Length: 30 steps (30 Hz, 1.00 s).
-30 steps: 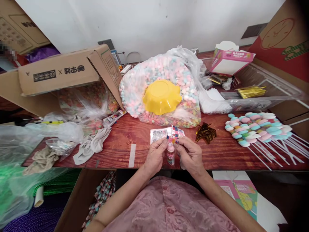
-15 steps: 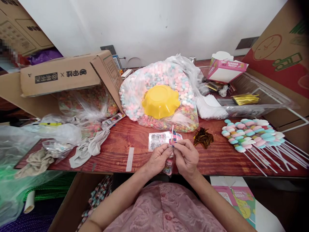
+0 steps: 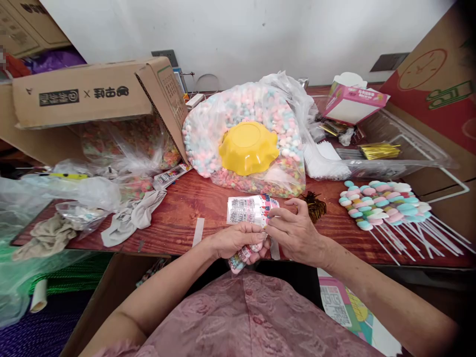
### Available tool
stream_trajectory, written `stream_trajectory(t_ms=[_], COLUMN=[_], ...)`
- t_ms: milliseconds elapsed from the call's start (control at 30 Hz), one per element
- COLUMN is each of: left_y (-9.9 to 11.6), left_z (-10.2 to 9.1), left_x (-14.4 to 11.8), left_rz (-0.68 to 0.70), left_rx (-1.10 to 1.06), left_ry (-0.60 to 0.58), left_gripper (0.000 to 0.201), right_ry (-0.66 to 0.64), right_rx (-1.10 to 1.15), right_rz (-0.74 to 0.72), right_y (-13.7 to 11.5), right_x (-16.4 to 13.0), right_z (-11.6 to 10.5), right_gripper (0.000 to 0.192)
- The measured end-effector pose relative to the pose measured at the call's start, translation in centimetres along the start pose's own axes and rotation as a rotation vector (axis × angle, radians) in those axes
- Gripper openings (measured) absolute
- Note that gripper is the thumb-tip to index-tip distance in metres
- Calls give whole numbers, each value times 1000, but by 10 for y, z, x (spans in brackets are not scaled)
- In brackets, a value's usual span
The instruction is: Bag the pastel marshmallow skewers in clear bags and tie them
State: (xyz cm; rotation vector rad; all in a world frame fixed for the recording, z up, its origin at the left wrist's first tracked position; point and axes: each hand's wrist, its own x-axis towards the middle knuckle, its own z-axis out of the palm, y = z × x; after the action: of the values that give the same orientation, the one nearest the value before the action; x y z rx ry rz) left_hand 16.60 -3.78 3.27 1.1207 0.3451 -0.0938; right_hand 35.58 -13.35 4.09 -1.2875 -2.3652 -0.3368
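Observation:
My left hand (image 3: 238,239) is closed around a wrapped candy skewer (image 3: 240,259) at the table's front edge, the pastel pieces poking out below my fingers. My right hand (image 3: 293,230) pinches the skewer's upper end, fingertips meeting the left hand's. Just beyond my hands lies a small stack of printed sticker labels (image 3: 248,208) on the red wooden table (image 3: 174,223). A bunch of gold twist ties (image 3: 314,205) lies right of the labels.
A big clear bag of pastel candy (image 3: 245,119) with a yellow bowl (image 3: 248,148) on it stands behind. Finished candy skewers (image 3: 383,206) lie at right. A tipped cardboard box (image 3: 92,99), plastic bags and cloths (image 3: 130,218) crowd the left. An open carton (image 3: 111,297) stands below.
The skewer stood upright between both hands before; now it is tilted down in my left hand, and my hands have dropped toward the table edge. The view shifted slightly.

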Motion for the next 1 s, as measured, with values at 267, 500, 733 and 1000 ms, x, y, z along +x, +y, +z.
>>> stream_trajectory(t_ms=[267,500,733,1000], left_y=[-1,-3,-7,-16], left_z=[1,-8,-6,9], left_x=[-2,4,6,14], left_rz=[329,-56,-188,309], left_rx=[985,117,106,902], left_ry=[391,227,25,342], left_gripper=[21,28,36,26], right_ry=[-326,108,7,-203], right_rx=[298,-46,49,413], right_rz=[459,114,41,571], right_y=[-6,-18,-16,-22], right_x=[7,-7,-22,-24], right_z=[21,7,5,9], right_gripper=[27,29,15,23])
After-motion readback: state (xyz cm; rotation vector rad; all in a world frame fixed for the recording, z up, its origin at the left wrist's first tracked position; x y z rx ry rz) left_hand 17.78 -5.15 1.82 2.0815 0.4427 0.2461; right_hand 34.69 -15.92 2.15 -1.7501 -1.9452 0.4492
